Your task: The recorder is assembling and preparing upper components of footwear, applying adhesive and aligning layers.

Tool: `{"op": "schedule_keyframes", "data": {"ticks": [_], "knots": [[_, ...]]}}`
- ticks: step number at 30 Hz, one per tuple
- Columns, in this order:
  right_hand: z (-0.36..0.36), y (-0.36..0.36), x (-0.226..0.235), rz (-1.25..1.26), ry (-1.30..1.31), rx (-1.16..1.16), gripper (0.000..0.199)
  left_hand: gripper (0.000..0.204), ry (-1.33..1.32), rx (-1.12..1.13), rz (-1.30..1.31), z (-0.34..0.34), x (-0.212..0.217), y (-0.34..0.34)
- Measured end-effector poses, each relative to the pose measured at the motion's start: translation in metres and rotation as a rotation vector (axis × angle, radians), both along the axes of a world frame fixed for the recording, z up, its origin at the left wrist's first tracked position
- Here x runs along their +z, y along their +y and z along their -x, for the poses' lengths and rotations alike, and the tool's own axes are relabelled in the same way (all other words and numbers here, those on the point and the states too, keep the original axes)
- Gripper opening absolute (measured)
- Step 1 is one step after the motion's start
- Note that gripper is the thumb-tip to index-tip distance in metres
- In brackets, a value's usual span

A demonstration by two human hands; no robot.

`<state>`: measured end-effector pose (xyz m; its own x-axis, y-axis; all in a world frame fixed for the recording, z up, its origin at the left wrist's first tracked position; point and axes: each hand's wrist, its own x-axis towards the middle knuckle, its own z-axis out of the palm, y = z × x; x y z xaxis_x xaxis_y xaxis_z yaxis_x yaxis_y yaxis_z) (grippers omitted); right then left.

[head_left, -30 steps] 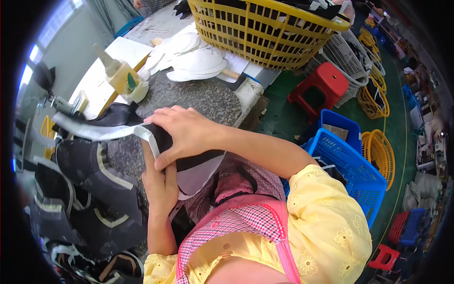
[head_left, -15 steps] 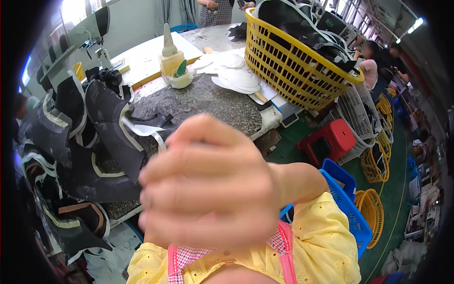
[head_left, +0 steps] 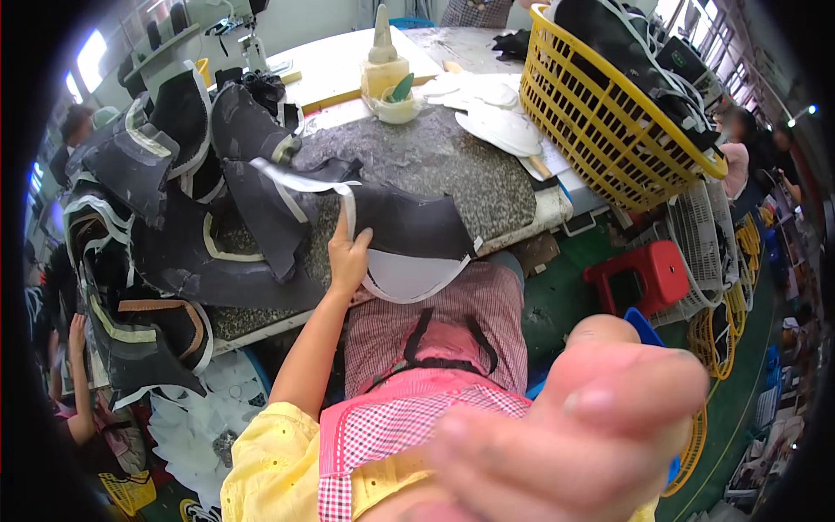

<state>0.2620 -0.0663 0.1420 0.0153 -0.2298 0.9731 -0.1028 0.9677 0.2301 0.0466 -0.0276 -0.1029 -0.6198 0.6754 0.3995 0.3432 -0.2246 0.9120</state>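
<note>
My left hand [head_left: 350,259] grips a black shoe upper [head_left: 404,222] by its edge, near the front of the bench. The upper has pale trim and a light grey lining [head_left: 413,277] that hangs over the bench's front edge. Very near the camera at the lower right is my right hand [head_left: 583,418], large and slightly blurred. Its fingers are curled together, and whatever may be in them is hidden. Further black shoe uppers [head_left: 196,261] with white edging lie heaped left of my left hand. A glue pot [head_left: 400,109] with a green piece in it stands behind.
The stone slab [head_left: 426,157] lies on the bench. White cut pieces [head_left: 496,129] rest beyond it, beside a yellow basket [head_left: 600,109] full of black parts. A red stool [head_left: 639,277] stands on the green floor at right. Other people are at the back and far left.
My right hand has swung from the middle of the view to the lower right. This uncovers my left hand and the shoe upper. The view has shifted, so the bench sits further right.
</note>
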Motion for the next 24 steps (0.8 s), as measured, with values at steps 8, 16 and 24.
{"op": "schedule_keyframes", "data": {"ticks": [8, 16, 24], "knots": [[-0.094, 0.197, -0.090, 0.853, -0.403, -0.198, 0.013, 0.071, 0.141, 0.038, 0.184, 0.049, 0.018, 0.016], [-0.354, 0.387, -0.129, 1.113, 0.831, -0.391, 0.040, 0.063, 1.361, 0.517, 0.561, 0.001, 0.049, 0.005], [-0.403, 0.492, -0.052, 1.549, 0.652, 0.223, 0.028, 0.030, 1.072, 0.152, 0.686, -0.021, 0.096, 0.084]]}}
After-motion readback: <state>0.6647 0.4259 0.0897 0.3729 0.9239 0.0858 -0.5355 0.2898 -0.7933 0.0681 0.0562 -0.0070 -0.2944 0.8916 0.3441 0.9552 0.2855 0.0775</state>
